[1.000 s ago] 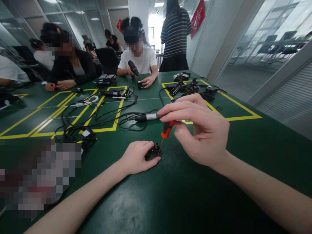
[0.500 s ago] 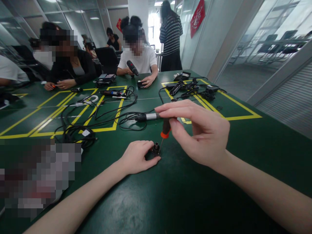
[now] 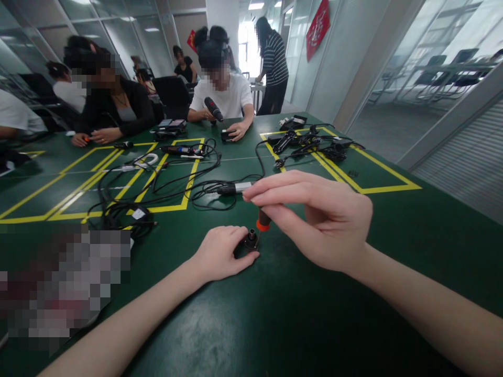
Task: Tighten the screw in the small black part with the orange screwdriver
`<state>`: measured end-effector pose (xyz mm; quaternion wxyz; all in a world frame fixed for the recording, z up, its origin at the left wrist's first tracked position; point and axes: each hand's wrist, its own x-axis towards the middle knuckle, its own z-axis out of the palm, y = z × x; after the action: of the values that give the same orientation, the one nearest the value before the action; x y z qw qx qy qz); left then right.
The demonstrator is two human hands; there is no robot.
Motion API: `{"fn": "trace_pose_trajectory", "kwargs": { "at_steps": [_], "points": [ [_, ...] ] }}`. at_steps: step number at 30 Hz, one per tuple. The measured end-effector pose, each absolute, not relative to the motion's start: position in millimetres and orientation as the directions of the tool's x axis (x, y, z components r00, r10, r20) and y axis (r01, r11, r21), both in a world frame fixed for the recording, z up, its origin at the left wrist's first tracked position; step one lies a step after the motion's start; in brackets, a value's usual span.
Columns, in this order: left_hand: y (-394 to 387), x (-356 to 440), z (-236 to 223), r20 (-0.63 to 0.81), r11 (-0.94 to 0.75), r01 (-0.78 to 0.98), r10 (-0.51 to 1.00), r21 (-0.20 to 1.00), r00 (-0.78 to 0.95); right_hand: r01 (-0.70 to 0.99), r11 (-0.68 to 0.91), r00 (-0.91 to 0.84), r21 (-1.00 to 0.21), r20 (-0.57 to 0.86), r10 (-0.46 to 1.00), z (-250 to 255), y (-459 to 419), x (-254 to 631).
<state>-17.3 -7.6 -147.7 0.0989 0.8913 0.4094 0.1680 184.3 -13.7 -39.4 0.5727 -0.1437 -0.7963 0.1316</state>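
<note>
My left hand [image 3: 220,252] rests on the green table [image 3: 298,314], fingers curled around a small dark round part [image 3: 250,240] and pinning it down. My right hand [image 3: 314,220] hovers just above it, fingers pinched on a small screwdriver with an orange and black handle [image 3: 263,221]. The screwdriver stands nearly upright, its thin tip down at the dark part. Most of the handle is hidden under my fingers.
A black and silver plug on a tangle of black cables [image 3: 231,189] lies just behind my hands, among yellow floor-tape lines [image 3: 188,183]. More cables and chargers [image 3: 310,141] sit at the far right. Several people sit across the table; one holds a black microphone [image 3: 214,109].
My right hand has lowered and shifted slightly left, bringing the screwdriver down closer to the dark part. My left hand has stayed put. The standing person at the back walked away.
</note>
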Motion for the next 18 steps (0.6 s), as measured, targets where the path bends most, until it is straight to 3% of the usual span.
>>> {"fn": "trace_pose_trajectory", "kwargs": {
  "at_steps": [4,9,13,18],
  "points": [
    [-8.0,-16.9,-146.0,0.229,-0.644,0.693,0.764,0.325,0.603,0.014,0.854,-0.279,-0.519,0.819,0.502,-43.1,-13.8,184.4],
    [-7.4,-18.7,-145.9,0.242,-0.674,0.668,0.738,0.315,0.631,-0.352,0.565,-0.361,-0.747,0.665,0.654,-51.8,-11.9,181.8],
    [-6.3,-19.2,-148.4,0.232,-0.676,0.680,0.737,0.285,0.635,-0.521,0.348,-0.429,-0.780,0.591,0.683,-54.3,-11.7,176.4],
    [-5.7,-19.1,-148.4,0.209,-0.663,0.669,0.745,0.337,0.634,-0.543,0.267,-0.452,-0.796,0.545,0.706,-49.7,-17.5,178.5]
  ]
}}
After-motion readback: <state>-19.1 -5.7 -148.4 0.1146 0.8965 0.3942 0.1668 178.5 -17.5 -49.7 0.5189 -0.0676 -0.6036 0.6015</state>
